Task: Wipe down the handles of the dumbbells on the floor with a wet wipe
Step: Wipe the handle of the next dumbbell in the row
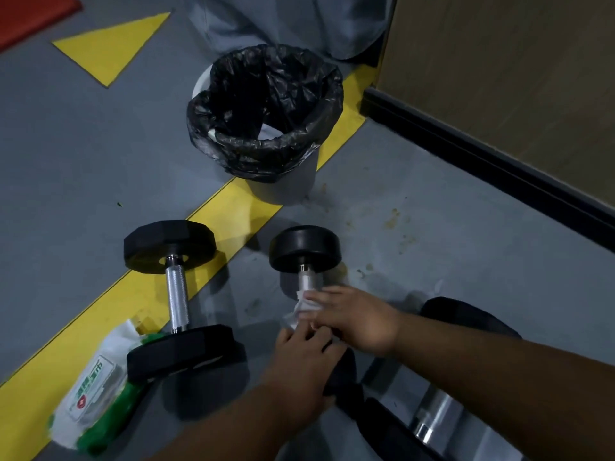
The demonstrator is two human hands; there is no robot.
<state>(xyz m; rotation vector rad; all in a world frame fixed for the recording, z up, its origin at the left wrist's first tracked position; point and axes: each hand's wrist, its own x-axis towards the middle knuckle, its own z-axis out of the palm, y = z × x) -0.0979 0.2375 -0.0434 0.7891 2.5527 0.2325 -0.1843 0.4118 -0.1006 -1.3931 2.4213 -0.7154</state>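
Three black dumbbells with chrome handles lie on the grey floor. The middle dumbbell (304, 249) has a white wet wipe (307, 306) wrapped round its handle. My right hand (357, 319) lies across that handle and grips the wipe against it. My left hand (304, 359) rests on the near weight of the same dumbbell, its fingertips at the wipe's lower edge. The left dumbbell (178, 294) lies untouched with its knurled handle bare. A third dumbbell (436, 414) lies at the lower right, partly hidden under my right forearm.
A white bin with a black liner (266, 111) stands just beyond the dumbbells on a yellow floor stripe (233, 207). A green and white wet wipe pack (96, 387) lies at the lower left. A wall with black skirting (499, 154) runs along the right.
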